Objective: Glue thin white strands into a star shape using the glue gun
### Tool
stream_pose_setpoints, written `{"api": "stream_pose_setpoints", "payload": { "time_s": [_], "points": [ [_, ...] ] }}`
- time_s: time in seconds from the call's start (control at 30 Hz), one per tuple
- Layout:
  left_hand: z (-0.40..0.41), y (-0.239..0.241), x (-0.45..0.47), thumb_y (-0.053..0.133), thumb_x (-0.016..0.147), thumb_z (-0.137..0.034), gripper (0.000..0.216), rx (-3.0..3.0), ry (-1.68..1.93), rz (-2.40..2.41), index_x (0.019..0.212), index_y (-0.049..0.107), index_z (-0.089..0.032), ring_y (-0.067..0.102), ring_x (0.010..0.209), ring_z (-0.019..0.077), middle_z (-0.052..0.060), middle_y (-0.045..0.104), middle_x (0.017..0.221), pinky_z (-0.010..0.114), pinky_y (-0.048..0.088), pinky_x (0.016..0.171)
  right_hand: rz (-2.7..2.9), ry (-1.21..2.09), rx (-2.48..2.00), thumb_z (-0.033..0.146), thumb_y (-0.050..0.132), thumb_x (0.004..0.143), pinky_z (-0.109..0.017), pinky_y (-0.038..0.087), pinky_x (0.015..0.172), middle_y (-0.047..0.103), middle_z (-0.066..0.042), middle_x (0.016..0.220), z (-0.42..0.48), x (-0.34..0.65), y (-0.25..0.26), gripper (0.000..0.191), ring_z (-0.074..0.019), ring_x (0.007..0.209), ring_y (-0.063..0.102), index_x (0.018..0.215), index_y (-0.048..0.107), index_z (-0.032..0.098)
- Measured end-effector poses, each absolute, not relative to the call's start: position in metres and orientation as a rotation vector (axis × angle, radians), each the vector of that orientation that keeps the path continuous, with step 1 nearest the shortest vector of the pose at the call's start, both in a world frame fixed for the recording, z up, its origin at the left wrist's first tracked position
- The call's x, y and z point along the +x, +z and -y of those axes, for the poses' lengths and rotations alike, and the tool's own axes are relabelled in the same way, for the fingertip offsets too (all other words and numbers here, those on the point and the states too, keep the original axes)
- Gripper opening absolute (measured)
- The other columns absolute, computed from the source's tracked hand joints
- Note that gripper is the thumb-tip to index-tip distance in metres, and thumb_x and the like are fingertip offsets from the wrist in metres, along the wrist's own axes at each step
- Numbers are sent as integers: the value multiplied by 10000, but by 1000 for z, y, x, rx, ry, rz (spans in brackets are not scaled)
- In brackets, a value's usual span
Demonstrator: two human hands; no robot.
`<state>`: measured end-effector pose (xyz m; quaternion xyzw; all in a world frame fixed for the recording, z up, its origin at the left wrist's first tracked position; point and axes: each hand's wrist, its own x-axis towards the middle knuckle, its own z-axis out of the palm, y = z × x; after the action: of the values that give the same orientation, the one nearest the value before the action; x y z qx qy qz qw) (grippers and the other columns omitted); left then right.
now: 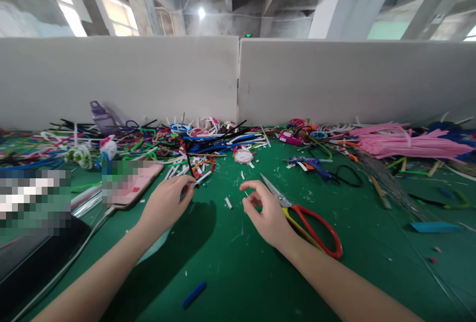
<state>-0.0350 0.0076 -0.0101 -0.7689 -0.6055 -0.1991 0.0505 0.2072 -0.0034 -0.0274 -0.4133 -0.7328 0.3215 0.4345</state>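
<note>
My left hand (167,200) hovers over the left-centre of the green table, thumb and fingers pinched together. A thin black pipe cleaner (189,159) rises from its fingertips, and a bit of blue shows between the fingers. Right of centre, my right hand (266,210) is half curled, with thumb and forefinger apart and nothing clearly in them. Close beside it lies a pair of scissors (312,225) with red and yellow handles, blades pointing away. Past the hands sits a small round white piece (243,156) with a pinkish rim.
Heaps of coloured pipe cleaners (230,141) line the grey partition (148,79). A blue glue gun (314,166) and a pink bundle (405,142) lie to the right. On the left are a charging phone (139,183) and a purple bottle (102,116). A blue stick (194,295) lies in front.
</note>
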Motion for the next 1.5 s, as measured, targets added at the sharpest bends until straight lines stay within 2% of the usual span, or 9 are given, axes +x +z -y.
{"api": "stream_pose_setpoints", "payload": {
  "time_s": [0.17,0.33,0.6,0.8,0.97,1.2,1.33,1.4,1.5],
  "points": [
    [-7,-22,-41,348,870,-322,255,-2352,-577,1809,803,569,-214,586,789,212,48,641,808,313,428,716,1861,760,-1041,248,424,837,-267,444,627,553,-14,791,5,206,-26,186,-119,671,526,1006,490,205],
    [-15,-36,-48,366,861,-290,224,-2289,-562,1727,876,572,-203,566,877,230,69,621,908,347,419,820,2042,628,-1090,252,399,848,-232,361,509,541,17,628,7,206,-24,160,-103,545,480,869,551,206],
    [-17,-40,-61,409,847,-315,223,-2186,-457,1793,947,580,-214,550,942,261,70,610,984,376,420,787,2370,-37,-1220,224,380,838,-259,356,541,617,-43,706,13,225,-7,207,-148,643,557,855,584,197],
    [-17,-38,-59,409,852,-300,212,-2210,-475,1782,942,583,-219,552,965,256,68,615,1005,372,414,796,2361,-144,-1595,353,499,765,-298,406,564,602,-64,813,21,265,-7,179,-212,764,565,830,570,203],
    [-12,-34,-57,390,858,-280,220,-2255,-564,1765,923,585,-205,573,914,226,61,630,960,348,414,822,2428,-144,-1785,273,480,728,-303,401,554,565,-57,813,24,282,-14,113,-213,761,555,784,543,199],
    [-11,-17,-78,378,840,-298,232,-2103,-713,1985,954,564,-219,606,733,203,48,645,901,297,438,660,2439,-47,-1790,187,495,649,-268,376,519,543,-38,791,19,286,-14,116,-164,660,542,760,524,201],
    [-13,8,-126,387,829,-312,259,-1696,-544,2266,996,553,-204,602,775,286,103,643,888,358,437,651,2370,-80,-1781,199,475,700,-282,404,561,550,-47,830,15,289,-22,111,-177,707,555,798,527,197],
    [-16,14,-155,388,817,-307,246,-1575,-430,2405,901,581,-181,591,803,318,125,635,857,418,435,691,2331,-144,-1753,186,464,709,-293,418,598,554,-56,850,13,290,-28,131,-189,751,560,822,530,191],
    [-24,12,-189,508,700,-263,140,-1541,-588,2549,720,589,-150,569,800,367,136,601,712,536,407,694,2309,-165,-1738,189,471,710,-297,424,601,552,-63,876,10,292,-33,151,-187,743,558,851,526,183]
  ]
}}
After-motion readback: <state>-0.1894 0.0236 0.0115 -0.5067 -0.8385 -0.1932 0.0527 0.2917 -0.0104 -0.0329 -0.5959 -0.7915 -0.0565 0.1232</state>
